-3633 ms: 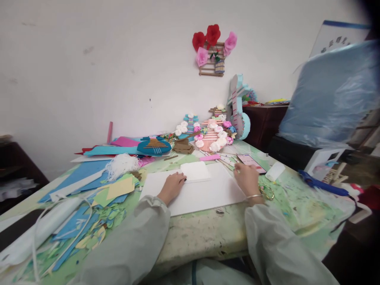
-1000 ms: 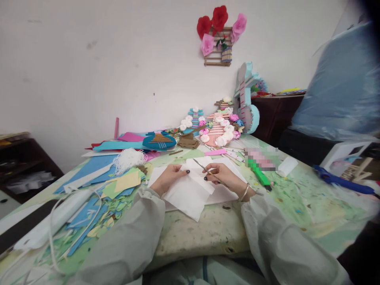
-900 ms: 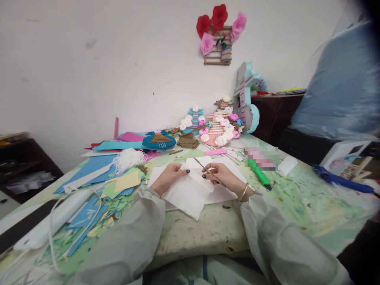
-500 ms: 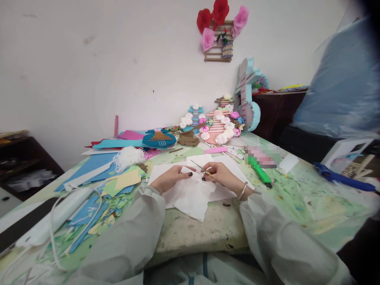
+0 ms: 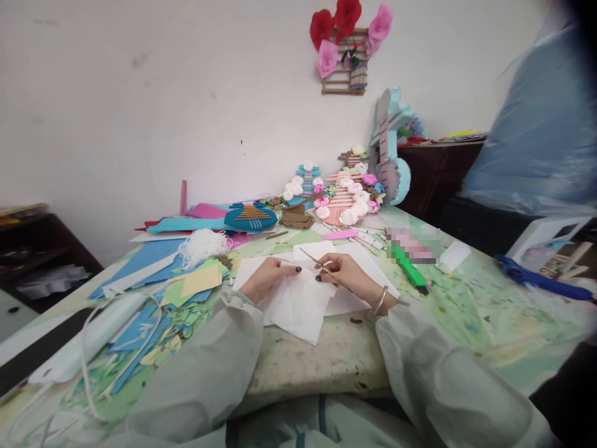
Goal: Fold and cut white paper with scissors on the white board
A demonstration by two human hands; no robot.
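A thin white sheet [image 5: 301, 308], like tissue paper, hangs from my left hand [image 5: 265, 277], which pinches its upper edge between thumb and fingers. In my right hand [image 5: 347, 275] is a slim pointed metal tool [image 5: 311, 257] with a gold-coloured part; I cannot tell whether it is tweezers or small scissors. Its tip points up and left, above the sheet. The right fingertips are close to the sheet's right side, and whether they grip it too is unclear. More white paper [image 5: 357, 261] lies flat on the table under both hands.
To the left are a ball of white string [image 5: 204, 250], paper scraps [image 5: 186, 323] and a looped white cable [image 5: 84, 354]. A green cutter [image 5: 410, 270] and a blue-handled tool [image 5: 543, 281] lie to the right. Flower-decorated crafts [image 5: 342, 199] stand at the back.
My left fingers have drawn in closer together along the sheet's top edge. The sheet's lower corner has shifted slightly up and left. The right hand and its tool stay nearly still.
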